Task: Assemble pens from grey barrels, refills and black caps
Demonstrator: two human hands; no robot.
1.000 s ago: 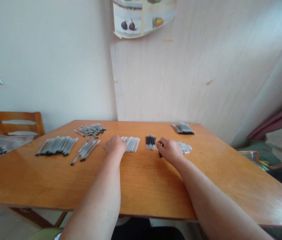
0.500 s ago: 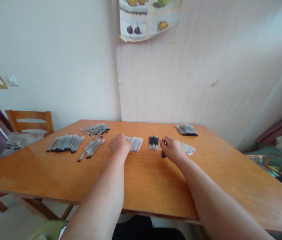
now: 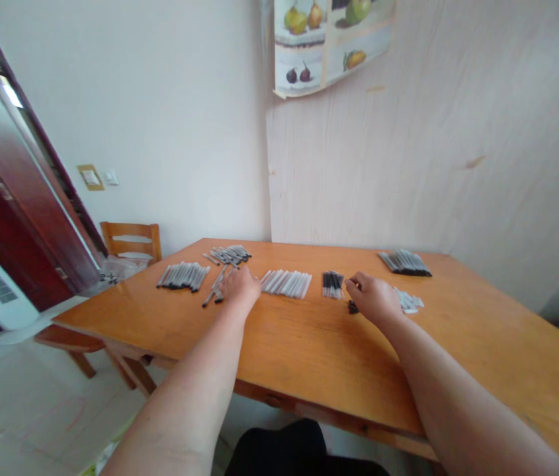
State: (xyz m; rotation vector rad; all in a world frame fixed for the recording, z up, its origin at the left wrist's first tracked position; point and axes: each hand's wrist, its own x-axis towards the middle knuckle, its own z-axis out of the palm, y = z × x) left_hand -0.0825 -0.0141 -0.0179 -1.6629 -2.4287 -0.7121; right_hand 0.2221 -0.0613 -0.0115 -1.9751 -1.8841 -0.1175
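Observation:
My left hand [image 3: 240, 286] rests curled on the orange wooden table [image 3: 309, 344], over a few loose pens [image 3: 214, 293] and just left of a row of white pen barrels [image 3: 286, 282]. My right hand [image 3: 374, 297] is closed, pinching something small and dark near a small bunch of black refills [image 3: 332, 283]. A pile of white pieces [image 3: 409, 301] lies just right of that hand. What either hand holds is hidden by the fingers.
A row of grey pens [image 3: 183, 276] and another heap of pens [image 3: 228, 254] lie at the far left of the table, a dark bundle [image 3: 404, 262] at the far right. A wooden chair [image 3: 131, 240] stands left, by a dark red door [image 3: 6, 218].
The view has swung to the left, bringing the door into sight. My left hand has slid left, off the white barrels onto the loose pens. My right hand has stayed put.

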